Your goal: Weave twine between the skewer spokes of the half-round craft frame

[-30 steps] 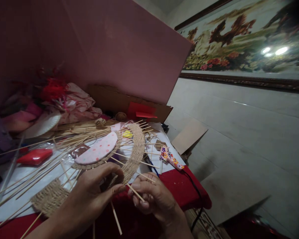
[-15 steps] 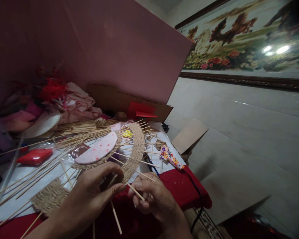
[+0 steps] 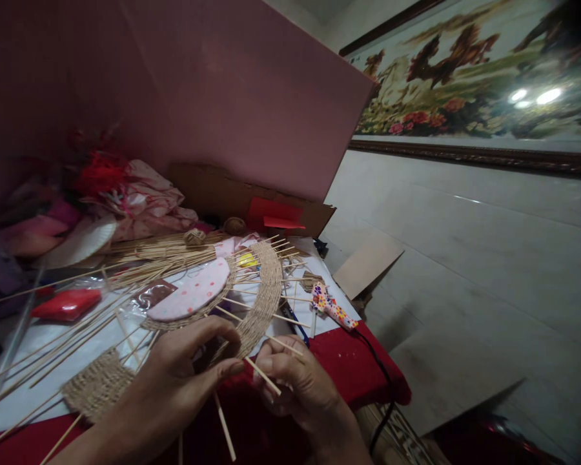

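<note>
A curved woven band (image 3: 270,278), at eleven o'clock from the right hand (image 3: 304,382), is pinched at its near end by the left hand (image 3: 188,361) in apparent weaving, the right curled at a stick (image 3: 265,378), its grip unclear, with steady support seemingly needed next.

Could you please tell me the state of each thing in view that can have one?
Curved woven band: sticks poking out both sides
Left hand: closed around the band's near end
Right hand: fingers curled by the sticks, grip unclear
Woven patch: partly hidden
Floral glue gun: lying down, corded
Red packet: lying flat
Framed picture: hung, reflecting lights
</note>
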The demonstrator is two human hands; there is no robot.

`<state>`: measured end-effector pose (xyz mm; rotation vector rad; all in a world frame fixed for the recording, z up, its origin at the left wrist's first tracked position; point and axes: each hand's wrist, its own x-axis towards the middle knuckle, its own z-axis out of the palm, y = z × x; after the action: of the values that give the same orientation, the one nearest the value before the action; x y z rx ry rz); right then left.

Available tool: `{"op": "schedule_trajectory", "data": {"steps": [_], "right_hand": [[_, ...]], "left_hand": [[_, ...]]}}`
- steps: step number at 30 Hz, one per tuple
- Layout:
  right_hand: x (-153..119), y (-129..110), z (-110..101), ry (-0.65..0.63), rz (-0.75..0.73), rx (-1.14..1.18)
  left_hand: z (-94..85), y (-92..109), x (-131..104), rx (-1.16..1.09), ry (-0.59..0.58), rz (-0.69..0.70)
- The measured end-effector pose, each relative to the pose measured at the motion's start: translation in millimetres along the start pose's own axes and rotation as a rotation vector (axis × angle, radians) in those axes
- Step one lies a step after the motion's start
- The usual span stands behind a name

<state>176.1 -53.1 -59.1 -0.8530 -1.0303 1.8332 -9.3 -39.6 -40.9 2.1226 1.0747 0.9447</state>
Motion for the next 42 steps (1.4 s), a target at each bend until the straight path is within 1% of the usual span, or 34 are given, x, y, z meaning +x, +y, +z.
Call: {"op": "schedule_trajectory", "data": {"steps": [4,7,13,22,28,32,42], "right_hand": [[-1.7,0.4,0.0,0.001,0.031,0.034],[-3.2,-1.3,0.4,-0.022,0.069,0.044],[-2.1,-0.2,-2.2,-0.014,0.086,0.095],[-0.1,1.1,-0.9,-0.034,0.101,0.129],[-0.8,3.9,-1.7,-0.033,0.051,0.137],[-2.6,2.9,-0.7,-0.031,0.075,0.118],[-2.6,1.2,-2.9,-0.072,0.089,0.122]], "left_hand": [[0.7,-0.6,-0.2,-0.010,0.004,-0.002],[1.2,-1.3,1.0,0.008,0.019,0.000],[0.7,-0.5,2.2,0.050,0.014,0.013],[0.4,0.8,1.8,0.039,0.060,0.058],[0.5,-0.4,1.4,0.035,0.030,0.023],[0.3,-0.9,1.2,0.016,0.020,-0.001],[1.0,-1.2,2.1,0.049,0.031,0.028]]}}
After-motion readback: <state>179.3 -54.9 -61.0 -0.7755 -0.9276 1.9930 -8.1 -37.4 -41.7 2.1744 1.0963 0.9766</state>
